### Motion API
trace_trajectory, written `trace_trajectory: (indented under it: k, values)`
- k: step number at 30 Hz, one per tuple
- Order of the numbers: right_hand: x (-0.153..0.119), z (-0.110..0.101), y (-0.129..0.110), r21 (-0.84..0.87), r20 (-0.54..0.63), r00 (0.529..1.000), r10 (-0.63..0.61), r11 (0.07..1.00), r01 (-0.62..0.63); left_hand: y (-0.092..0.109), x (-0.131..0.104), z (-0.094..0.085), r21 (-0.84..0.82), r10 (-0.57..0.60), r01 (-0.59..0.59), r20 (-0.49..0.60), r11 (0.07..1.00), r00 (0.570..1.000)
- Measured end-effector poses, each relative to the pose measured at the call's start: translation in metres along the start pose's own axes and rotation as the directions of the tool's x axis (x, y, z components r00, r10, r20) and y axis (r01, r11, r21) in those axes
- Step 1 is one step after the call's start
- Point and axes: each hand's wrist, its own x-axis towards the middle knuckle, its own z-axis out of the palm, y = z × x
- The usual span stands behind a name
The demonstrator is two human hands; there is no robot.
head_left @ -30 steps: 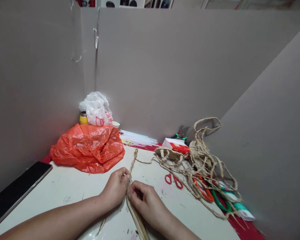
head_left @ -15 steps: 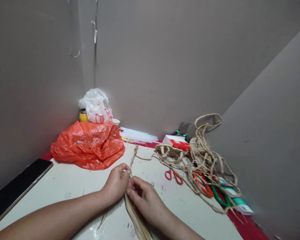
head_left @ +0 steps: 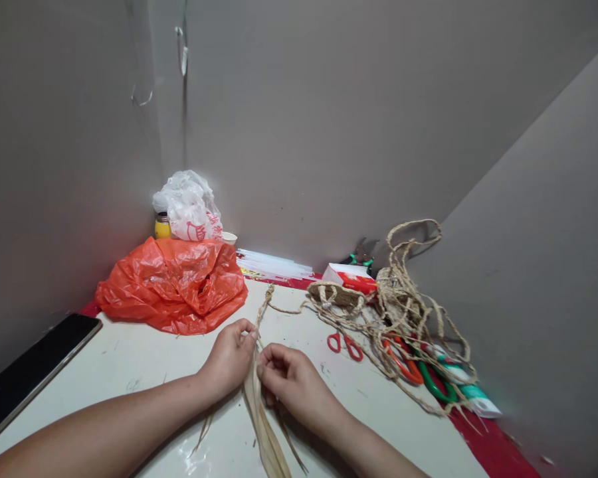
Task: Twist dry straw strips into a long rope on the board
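My left hand pinches the lower end of a thin braided cord, just where loose flat tan strips spread out below it. Fingers curled, my right hand sits immediately to the right and grips a thin, darker strand that trails down beneath the palm. Both hands are close together over the white board. From the top of the cord a thin twisted string runs right, toward a tangle of braided rope.
An orange plastic bag lies at the left, a white bag and yellow jar behind it. A phone is at the left edge. Red scissors, green handles, a tube and a red box lie right.
My right hand has shifted slightly right, away from my left hand, and a thin strand now shows apart from the wider strips. The whole view has moved a little.
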Motion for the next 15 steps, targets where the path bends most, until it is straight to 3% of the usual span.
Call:
trace_trajectory:
  k: [9, 15]
  values:
    - [0.005, -0.012, 0.001, 0.087, -0.041, 0.999, 0.034, 0.996, -0.03, 0.002, 0.001, -0.002, -0.003, -0.025, 0.025, -0.009, 1.0, 1.0]
    - [0.005, -0.013, 0.005, -0.164, -0.141, 0.971, -0.194, 0.972, 0.17, 0.003, 0.002, -0.002, 0.014, -0.034, 0.034, -0.033, 0.999, 0.999]
